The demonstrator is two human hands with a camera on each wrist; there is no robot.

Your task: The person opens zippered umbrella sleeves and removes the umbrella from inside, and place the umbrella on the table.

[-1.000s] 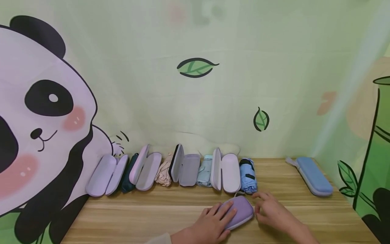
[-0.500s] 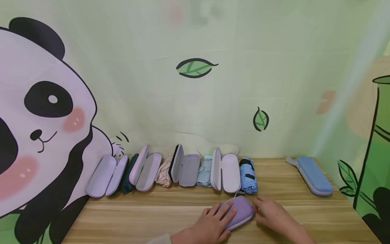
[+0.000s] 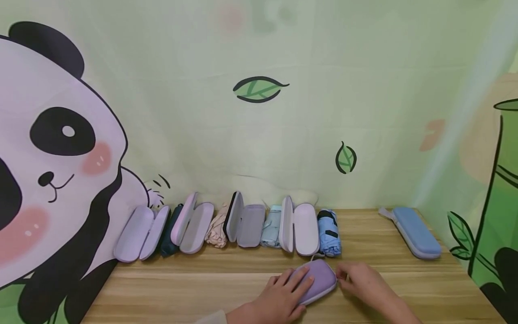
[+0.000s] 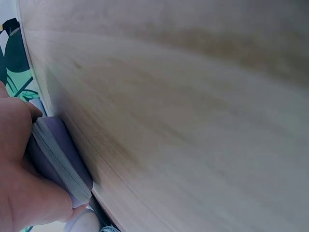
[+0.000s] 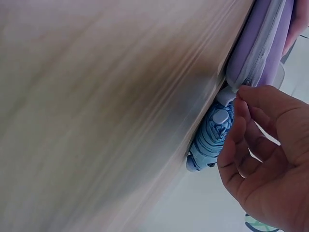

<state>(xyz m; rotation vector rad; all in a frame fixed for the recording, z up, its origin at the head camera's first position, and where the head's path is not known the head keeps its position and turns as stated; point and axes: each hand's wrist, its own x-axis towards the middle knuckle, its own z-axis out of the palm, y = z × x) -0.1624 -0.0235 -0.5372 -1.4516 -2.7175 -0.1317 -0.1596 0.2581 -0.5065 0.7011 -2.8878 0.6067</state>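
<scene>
A purple zippered case point(image 3: 319, 279) lies on the wooden table, its grey zipper band running round the side. My left hand point(image 3: 279, 297) holds it from above, fingers spread across the lid and thumb at the near side. At the case's right end, my right hand point(image 3: 362, 281) pinches the zipper pull point(image 5: 247, 82) between thumb and index finger, the other fingers loosely curled. A blue folded umbrella point(image 3: 330, 233) with black bands lies just behind the purple case, and its handle end also shows in the right wrist view.
Along the back stand several opened cases, such as a white one point(image 3: 306, 229) and a grey one point(image 3: 252, 226). Between them lie folded umbrellas: teal point(image 3: 273, 227), beige point(image 3: 217, 229) and dark green point(image 3: 171, 234). A closed blue case point(image 3: 418, 234) rests at the right edge.
My right hand has come in to the right end of the purple case, and its raised fingers have folded in to the zipper pull. The left hand and case have stayed put.
</scene>
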